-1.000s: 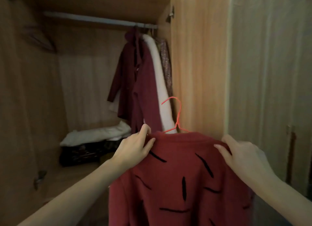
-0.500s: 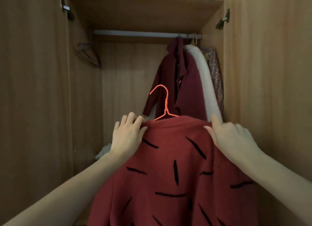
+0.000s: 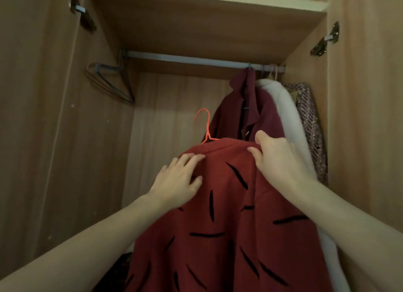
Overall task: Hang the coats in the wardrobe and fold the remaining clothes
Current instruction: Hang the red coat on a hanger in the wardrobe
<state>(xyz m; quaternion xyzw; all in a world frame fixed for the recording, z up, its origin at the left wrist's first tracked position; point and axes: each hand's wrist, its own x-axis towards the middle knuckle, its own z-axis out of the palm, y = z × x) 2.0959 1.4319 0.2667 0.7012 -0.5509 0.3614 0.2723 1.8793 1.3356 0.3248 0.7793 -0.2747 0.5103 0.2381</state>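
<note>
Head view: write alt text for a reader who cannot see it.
Two hands hold a red coat on an orange hanger up toward a wardrobe rail, not yet hooked. The left hand lies flat on it; the right hand grips its shoulder.

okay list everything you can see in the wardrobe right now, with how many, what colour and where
Red coat: one, red with black dashes, held up in front.
Hanger: one, orange, in the red coat, hook below the rail.
Rail: one, grey, under the shelf.
Hung garments: three, maroon, white, patterned, right end of rail.
Empty hangers: several, dark, left end.
Hinges: two, metal, on the doors.
Left hand: flat on the coat's shoulder.
Right hand: grips the other shoulder.
</note>
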